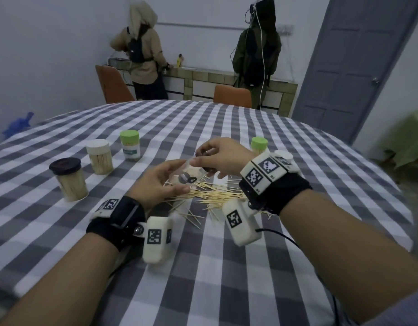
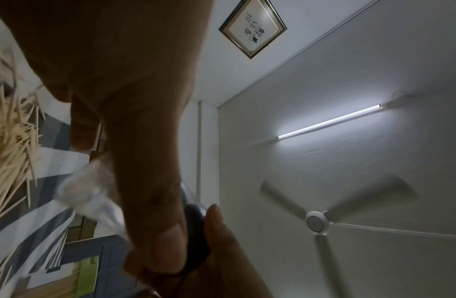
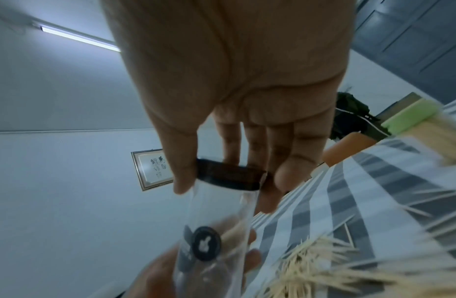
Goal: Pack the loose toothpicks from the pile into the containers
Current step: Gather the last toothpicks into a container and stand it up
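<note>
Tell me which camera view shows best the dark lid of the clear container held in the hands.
The right wrist view: the dark lid sits sharp between the right hand's fingertips. In the head view that hand hides most of it. In the left wrist view it is a dark blur.

— Where does the toothpick pile [image 1: 212,196] lie?

— On the bench [image 1: 226,267], near its middle, in front of the person. The jar [image 1: 191,174] hangs tilted above the pile's far edge, the left hand [image 1: 159,182] at its base, the right hand [image 1: 223,158] at its lid end.

— And the other containers?

— Three stand in a row left of the pile: the nearest container [image 1: 69,180] closest to the person, the middle container [image 1: 99,156] behind it, the far-left container [image 1: 130,145] farthest back. Another container [image 1: 259,145] stands right of the hands, behind the right wrist.

— Beyond the bench?

— Two chairs [image 1: 232,96] at its far edge, two people [image 1: 144,60] at a counter behind them.
</note>
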